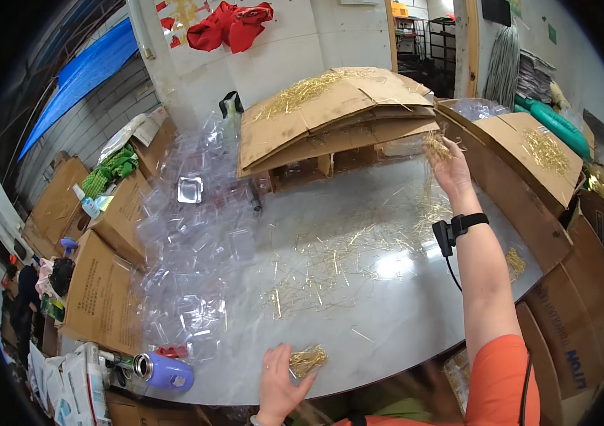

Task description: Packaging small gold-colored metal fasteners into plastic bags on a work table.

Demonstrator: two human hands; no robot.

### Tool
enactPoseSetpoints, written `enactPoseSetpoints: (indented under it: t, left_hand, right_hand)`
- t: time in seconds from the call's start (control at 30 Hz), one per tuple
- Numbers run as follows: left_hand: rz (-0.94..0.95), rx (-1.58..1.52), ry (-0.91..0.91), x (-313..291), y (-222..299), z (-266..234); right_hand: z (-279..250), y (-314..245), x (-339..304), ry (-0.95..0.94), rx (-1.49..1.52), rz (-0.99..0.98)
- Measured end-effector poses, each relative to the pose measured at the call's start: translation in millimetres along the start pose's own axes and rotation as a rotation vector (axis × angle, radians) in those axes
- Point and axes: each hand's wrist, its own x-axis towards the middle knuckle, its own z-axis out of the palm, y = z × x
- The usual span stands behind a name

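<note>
My right hand [451, 169] reaches to the far right of the table, by the edge of the cardboard, with its fingers closed on a bunch of thin gold strips [435, 145]. Some strips dangle below it. At the near edge, my left hand [282, 382] lies with fingers and thumb apart, beside a small clear box filled with gold strips [307, 361]. Whether it touches the box is hard to tell. Loose gold strips [330, 266] are scattered across the grey tabletop [401, 326].
Many clear plastic boxes [195, 248] pile up along the left. A purple bottle [172, 372] lies at the near left. Stacked cardboard [344, 106] with gold strips on top stands at the back. A cardboard wall [515, 192] borders the right; cartons [103, 298] stand left.
</note>
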Motion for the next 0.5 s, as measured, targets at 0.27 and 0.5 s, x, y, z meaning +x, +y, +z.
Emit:
enactPoseSetpoints:
  t: [0.27,0.5]
  left_hand:
    - [0.020,0.001,0.004,2,0,1]
    - [0.033,-0.011,0.016,4,0,4]
  right_hand:
    - [29,29,-12,-0.113,-0.242,0.049]
    - [52,43,-14,-0.312,-1.165,-0.069]
